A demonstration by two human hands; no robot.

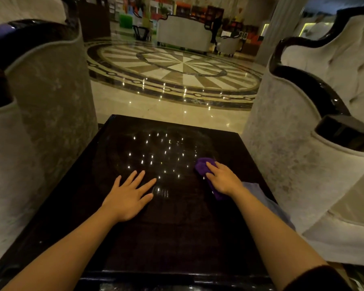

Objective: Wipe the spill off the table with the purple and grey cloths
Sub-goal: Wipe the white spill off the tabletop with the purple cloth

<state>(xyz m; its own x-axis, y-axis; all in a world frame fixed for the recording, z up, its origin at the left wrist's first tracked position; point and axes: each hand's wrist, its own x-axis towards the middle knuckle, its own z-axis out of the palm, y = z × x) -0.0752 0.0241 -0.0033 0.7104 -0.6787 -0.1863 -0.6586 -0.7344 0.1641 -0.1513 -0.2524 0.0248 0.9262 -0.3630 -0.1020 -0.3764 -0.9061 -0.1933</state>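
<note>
The purple cloth [202, 168] lies bunched under the right hand [224, 179], its soft folds poking out beyond the fingertips and again along the inner side of the wrist, so the hand is pressing down on it with fingers bent over the top rather than pinching it. It looks like light, fluffy fabric that will crumple and slide easily; flat palm pressure on its middle should keep it from rolling up, and it needs no firm grip. The grey cloth [261, 196] lies flat just behind and to the outer side of that same wrist, partly hidden by the forearm, thin and limp, near the table's edge; a pinch at any free corner or a flat palm on it would do. The left hand [129, 196] rests open, fingers spread, palm down on the bare table [156, 238], well apart from both cloths and holding nothing. The tabletop is dark, hard and glossy, square with a raised rim, and mirrors many small ceiling lights ahead of both hands. Faint smeary arcs show ahead of the fingers, but I cannot tell wet spill from reflection. On so slick a surface a damp cloth should glide readily. Pale plush armchairs [51, 106] with dark polished trim stand on either side.
</note>
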